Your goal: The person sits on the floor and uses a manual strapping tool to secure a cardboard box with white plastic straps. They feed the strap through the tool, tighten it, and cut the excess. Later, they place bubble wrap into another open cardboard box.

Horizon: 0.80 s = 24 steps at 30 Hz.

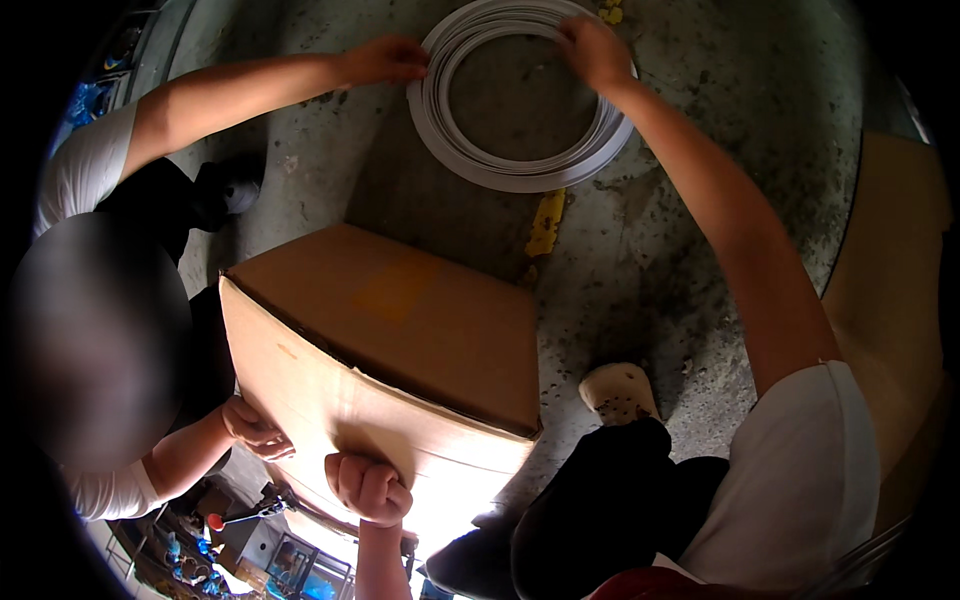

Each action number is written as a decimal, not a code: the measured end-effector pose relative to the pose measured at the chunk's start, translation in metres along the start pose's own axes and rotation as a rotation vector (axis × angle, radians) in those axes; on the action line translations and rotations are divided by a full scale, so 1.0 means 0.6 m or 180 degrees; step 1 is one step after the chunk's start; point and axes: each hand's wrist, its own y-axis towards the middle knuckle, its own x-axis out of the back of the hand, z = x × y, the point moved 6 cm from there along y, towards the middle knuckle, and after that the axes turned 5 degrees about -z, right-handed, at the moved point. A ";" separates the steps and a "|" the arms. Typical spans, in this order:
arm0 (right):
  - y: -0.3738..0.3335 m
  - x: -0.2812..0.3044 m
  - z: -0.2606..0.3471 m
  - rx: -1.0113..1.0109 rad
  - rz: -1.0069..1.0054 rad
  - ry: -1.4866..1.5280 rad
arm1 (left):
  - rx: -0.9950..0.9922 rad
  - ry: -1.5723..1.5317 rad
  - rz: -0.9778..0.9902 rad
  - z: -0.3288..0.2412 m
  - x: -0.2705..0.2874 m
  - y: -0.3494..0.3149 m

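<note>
A large coil of whitish strip or tubing [520,178] is at the top, above the concrete floor. My right hand [597,55] reaches far forward and grips its right side, fingers curled over the windings. Across from it, a co-worker's hand [390,60] holds the coil's left edge. A brown cardboard box [440,330] stands tilted in the middle. Against its near side is my left hand [370,488], closed in a fist; whatever its fingers may hold is hidden. The co-worker's other hand [255,428] rests on the same side, further left.
The co-worker [160,190] crouches at the left. Beside my leg, a beige clog [618,392] is on the stained floor [720,150]. Brown cardboard [890,250] stands along the right. Shelving with blue items and tools [220,570] shows at the lower left. Worn yellow tape [545,222] marks the floor.
</note>
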 end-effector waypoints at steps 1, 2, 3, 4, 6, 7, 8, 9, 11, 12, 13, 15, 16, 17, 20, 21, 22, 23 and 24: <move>0.004 0.011 0.004 0.0114 -0.0200 -0.0125 | -0.0010 -0.0027 -0.0013 -0.001 -0.003 0.001; 0.009 0.024 0.018 0.0231 -0.0397 -0.0230 | -0.0015 -0.0036 -0.0021 -0.001 -0.003 0.003; 0.015 0.042 0.039 0.0356 -0.0591 -0.0330 | -0.0008 -0.0046 -0.0029 -0.002 -0.001 0.002; 0.021 0.059 0.059 0.0470 -0.0732 0.0036 | -0.0015 -0.0044 -0.0040 -0.002 -0.001 0.001; 0.031 0.107 0.120 0.0702 -0.0993 0.0778 | -0.0005 -0.0071 -0.0080 -0.001 -0.002 -0.002; 0.034 0.113 0.141 0.0011 -0.0516 0.1843 | -0.0005 -0.0069 -0.0101 -0.001 -0.001 -0.002; 0.026 0.114 0.168 -0.0696 -0.0011 0.2874 | 0.0011 -0.0072 -0.0122 0.000 0.001 -0.004; 0.018 0.134 0.202 -0.0500 0.0034 0.3316 | 0.0015 -0.0078 -0.0159 -0.001 0.000 -0.004; -0.009 0.163 0.256 -0.0058 -0.0077 0.3228 | 0.0031 -0.0115 -0.0178 0.000 0.000 -0.004; -0.028 0.185 0.285 0.0114 -0.0128 0.3228 | 0.0007 -0.0117 -0.0178 0.002 -0.001 -0.005; -0.046 0.208 0.315 0.0438 -0.0182 0.3228 | -0.0061 -0.0064 -0.0085 0.001 0.002 -0.003; -0.086 0.242 0.357 0.0908 -0.0210 0.2862 | -0.0125 -0.0078 -0.0082 -0.005 0.003 0.009; -0.107 0.253 0.369 0.0950 -0.0149 0.2920 | -0.0126 -0.0105 -0.0138 -0.009 0.003 0.017; -0.126 0.262 0.384 0.0992 -0.0087 0.3008 | -0.0112 -0.0126 -0.0176 -0.007 0.005 0.013; -0.163 0.317 0.397 0.1035 -0.0015 0.3176 | 0.0108 -0.0258 -0.0109 -0.006 0.011 0.020; -0.174 0.333 0.397 0.1046 0.0038 0.3276 | 0.0126 -0.0497 -0.0303 -0.012 0.016 0.034; -0.186 0.350 0.394 0.1070 0.0168 0.3213 | -0.0019 -0.0535 -0.0388 -0.025 0.023 0.050; -0.195 0.368 0.388 0.1090 0.0295 0.3137 | -0.0171 -0.0583 -0.0469 -0.043 0.034 0.074; -0.204 0.379 0.382 0.1081 0.0369 0.3124 | -0.0430 -0.0350 -0.0436 -0.070 0.039 0.103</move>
